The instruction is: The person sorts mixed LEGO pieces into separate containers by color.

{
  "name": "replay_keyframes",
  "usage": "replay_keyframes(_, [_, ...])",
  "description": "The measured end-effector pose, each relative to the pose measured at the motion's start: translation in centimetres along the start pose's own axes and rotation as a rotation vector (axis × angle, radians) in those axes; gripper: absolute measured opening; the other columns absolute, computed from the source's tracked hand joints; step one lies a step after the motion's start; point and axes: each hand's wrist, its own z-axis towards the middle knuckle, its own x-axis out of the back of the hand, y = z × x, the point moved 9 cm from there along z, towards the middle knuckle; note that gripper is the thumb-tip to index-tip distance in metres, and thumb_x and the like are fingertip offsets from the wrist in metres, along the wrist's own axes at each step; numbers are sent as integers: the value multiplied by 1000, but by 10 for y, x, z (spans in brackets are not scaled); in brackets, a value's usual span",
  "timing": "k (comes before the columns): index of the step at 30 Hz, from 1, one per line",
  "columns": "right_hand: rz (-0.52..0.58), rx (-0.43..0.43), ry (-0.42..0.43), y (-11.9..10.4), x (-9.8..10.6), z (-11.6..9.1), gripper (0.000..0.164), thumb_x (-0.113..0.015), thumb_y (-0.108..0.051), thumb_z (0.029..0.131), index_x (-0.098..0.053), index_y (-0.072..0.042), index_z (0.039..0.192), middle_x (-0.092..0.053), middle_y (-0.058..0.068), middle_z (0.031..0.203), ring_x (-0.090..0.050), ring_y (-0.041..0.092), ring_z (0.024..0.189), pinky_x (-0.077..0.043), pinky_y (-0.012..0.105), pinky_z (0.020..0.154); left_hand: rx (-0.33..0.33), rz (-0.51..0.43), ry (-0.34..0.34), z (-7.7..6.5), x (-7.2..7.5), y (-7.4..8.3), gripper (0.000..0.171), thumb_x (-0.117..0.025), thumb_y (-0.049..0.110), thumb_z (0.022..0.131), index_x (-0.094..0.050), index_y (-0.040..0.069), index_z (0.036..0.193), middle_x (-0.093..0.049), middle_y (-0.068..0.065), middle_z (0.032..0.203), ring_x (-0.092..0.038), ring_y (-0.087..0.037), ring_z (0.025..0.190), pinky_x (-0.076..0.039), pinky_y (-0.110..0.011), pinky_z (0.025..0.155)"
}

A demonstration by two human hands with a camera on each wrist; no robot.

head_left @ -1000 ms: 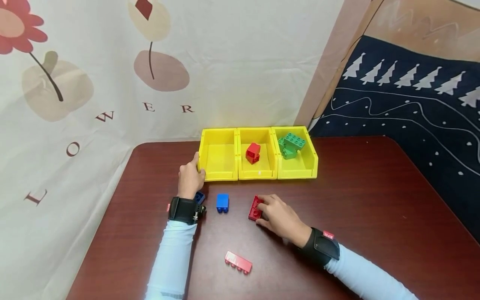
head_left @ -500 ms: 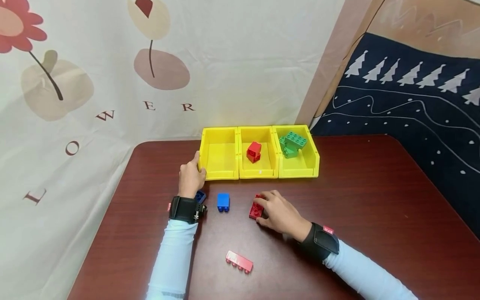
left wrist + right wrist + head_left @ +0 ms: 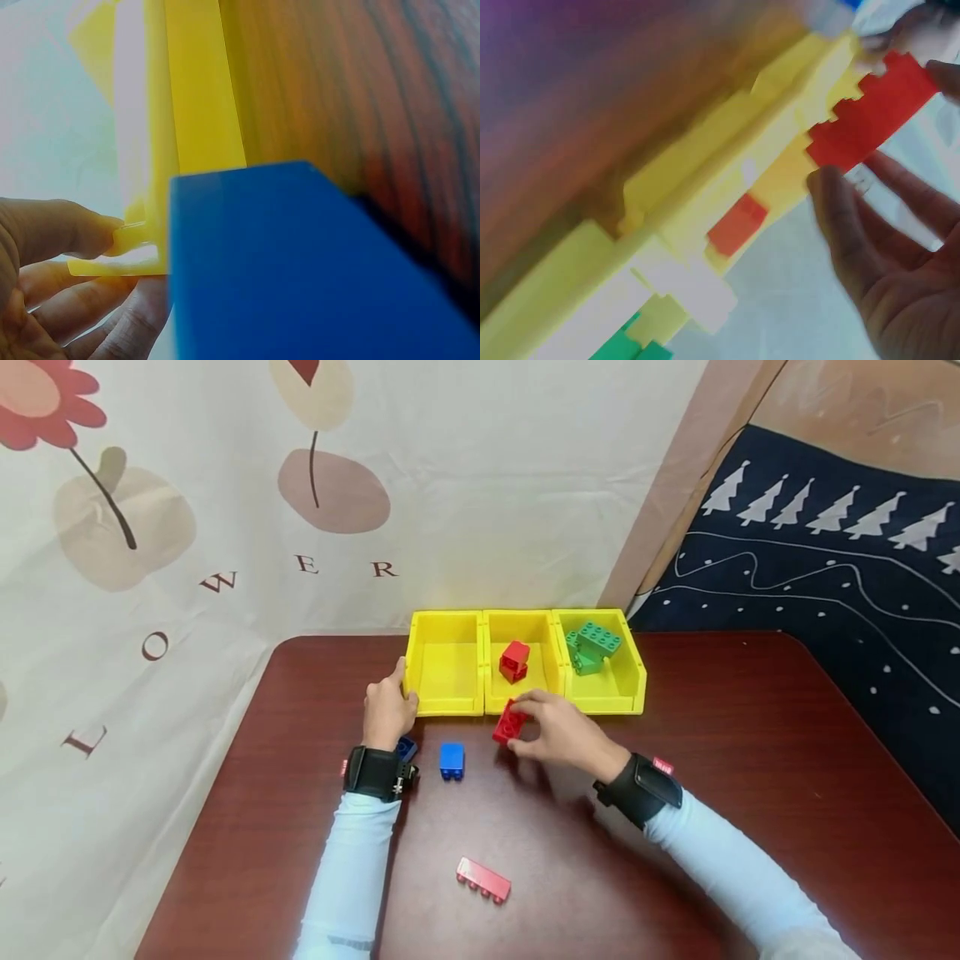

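Note:
My left hand (image 3: 387,714) pinches the front left corner of the left yellow bin (image 3: 448,703); in the left wrist view the thumb (image 3: 64,226) lies on the bin's edge and the fingers curl beneath. My right hand (image 3: 562,731) grips a long red toy brick (image 3: 885,109) between thumb and fingertips, raised just in front of the middle yellow bin (image 3: 536,703). Two red bricks (image 3: 513,662) lie stacked inside that bin. The right yellow bin (image 3: 600,704) holds several green bricks (image 3: 597,639). Nothing lies in the left bin.
A blue brick (image 3: 452,757) stands on the brown table (image 3: 750,777) between the hands. Another blue brick (image 3: 406,749), partly hidden, lies beside the left wrist. A long red brick (image 3: 483,878) rests on its side near the front. A patterned cloth wall (image 3: 480,527) rises behind the bins.
My right hand has lifted the red brick off the table and carried it forward toward the middle bin. The left hand keeps its hold on the left bin. The head view shifts slightly.

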Motion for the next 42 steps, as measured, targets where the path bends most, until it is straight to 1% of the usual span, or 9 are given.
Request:
replay_keyframes(4, [3,-36,11,13,10,30,49,-77,-26,82,-66,3,120,-65,19,122,-63,31,108,-56,39,91,0,-5,9,1,3,0,62,-57,13,98,-29,11,154,-53,-28,139,-64,-38,89,-58,-42,80])
replay_keyframes(8, [-50,-95,4,27,12,54,52,-75,-27,84,-64,7,122,-64,22,124,-61,33,110,-55,40,93,21,-14,-5,-1,2,-2,63,-57,13,98,-28,13,155,-52,-27,141,-63,-35,82,-59,-39,76])
replay_keyframes(12, [-71,-180,-24,42,15,70,51,-75,-26,85,-63,5,124,-60,23,128,-60,34,111,-55,40,93,42,-31,-19,0,-1,-3,65,-58,14,98,-27,15,155,-52,-25,141,-61,-32,73,-59,-35,73])
replay_keyframes(16, [-64,-264,-42,58,16,81,47,-74,-24,86,-63,4,122,-59,21,126,-61,33,106,-55,41,92,50,-35,-13,0,-2,-4,65,-59,14,98,-27,16,155,-51,-24,142,-61,-32,75,-59,-35,76])
replay_keyframes(20, [-91,-315,-57,72,16,91,43,-72,-22,87,-63,4,121,-60,21,124,-60,35,106,-55,42,93,48,-30,-16,0,-3,-4,64,-58,14,98,-28,16,155,-51,-24,143,-61,-32,76,-58,-34,73])
replay_keyframes(28, [-141,-337,-147,79,10,104,34,-72,-18,88,-65,3,114,-65,18,107,-59,33,92,-55,41,88,34,-26,1,1,-1,-2,64,-58,15,98,-28,15,155,-55,-25,137,-55,-28,66,-56,-31,67])
replay_keyframes(33, [-145,-337,-175,77,10,106,33,-73,-19,89,-65,2,113,-65,17,106,-59,32,90,-55,40,88,20,-27,8,1,1,1,63,-58,14,98,-29,14,154,-53,-25,140,-59,-30,70,-57,-33,69])
replay_keyframes(38, [-135,-302,-204,76,6,108,38,-69,-22,92,-62,0,122,-65,18,114,-59,32,98,-53,42,95,22,-29,12,0,2,0,63,-58,13,98,-29,14,154,-52,-24,142,-62,-33,78,-59,-37,76])
replay_keyframes(42, [-130,-287,-238,77,0,108,45,-66,-23,94,-57,1,131,-57,20,134,-58,35,108,-51,44,99,37,-35,-2,-1,0,-2,63,-58,14,98,-29,14,155,-52,-24,141,-63,-34,83,-59,-38,79])
